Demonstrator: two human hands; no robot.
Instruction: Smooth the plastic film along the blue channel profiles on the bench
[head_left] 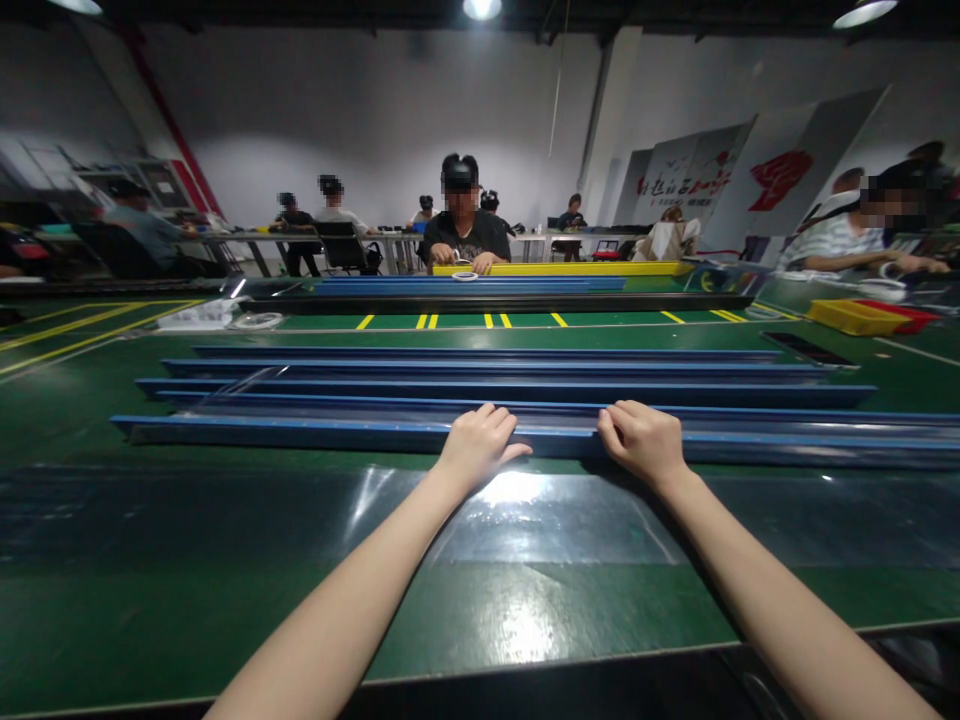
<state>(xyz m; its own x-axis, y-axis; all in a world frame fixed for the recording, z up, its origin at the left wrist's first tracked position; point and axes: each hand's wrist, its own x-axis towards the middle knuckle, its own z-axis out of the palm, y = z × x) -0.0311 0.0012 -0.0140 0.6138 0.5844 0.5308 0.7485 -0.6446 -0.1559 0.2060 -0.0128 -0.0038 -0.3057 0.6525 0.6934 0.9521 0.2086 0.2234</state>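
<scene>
A long blue plastic channel point(300, 432) lies crosswise on the green table in front of me. My left hand point(480, 440) bends its fingers over the channel's front wall, with the thumb stretched to the right. Farther right along the same channel, my right hand point(643, 438) is closed around the front wall, its fingertips hidden. A transparent film lines part of the channel between its walls. Nearer to me, a wide transparent plastic strip point(217, 515) lies flat under my forearms.
More blue channels point(517, 390) lie parallel behind. A dark phone point(806, 349) rests at the right, near yellow and red trays point(855, 316). Across the green table point(187, 620), a co-worker point(465, 235) handles something beside a yellow channel point(585, 269). A black channel point(495, 302) lies between us.
</scene>
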